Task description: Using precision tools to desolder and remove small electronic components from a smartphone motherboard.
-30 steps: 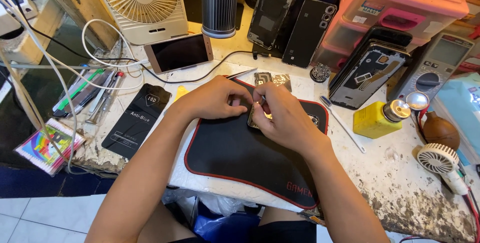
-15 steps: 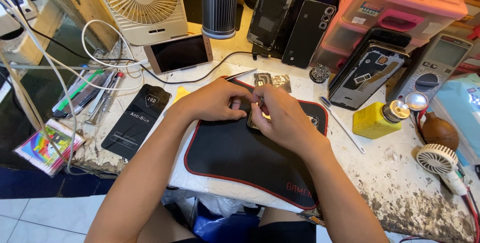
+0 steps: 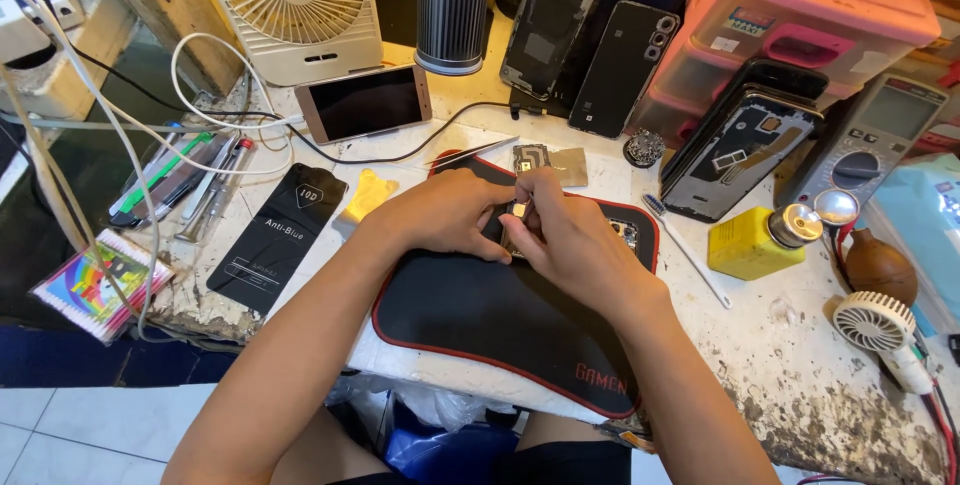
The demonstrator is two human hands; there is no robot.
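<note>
My left hand (image 3: 440,215) and my right hand (image 3: 570,245) meet over a black mat with a red rim (image 3: 470,315). Between their fingertips is a tiny pale part (image 3: 519,210), pinched by my right fingers with the left fingers touching it. Under the hands lies an opened phone (image 3: 625,232), mostly hidden by them. Metal tweezers (image 3: 470,153) and a small metal plate with a camera cutout (image 3: 545,161) lie just beyond the hands at the mat's far edge.
A yellow bottle (image 3: 745,243) and a thin stick tool (image 3: 690,250) lie to the right. An open phone shell (image 3: 735,150), multimeter (image 3: 865,140), pink drawers (image 3: 800,15), fan (image 3: 295,5), a pale phone (image 3: 365,102), yellow pick (image 3: 368,192) and black packet (image 3: 275,235) surround the mat.
Both hands stay in the same spot over the mat; only the fingers shift slightly around the tiny part.
</note>
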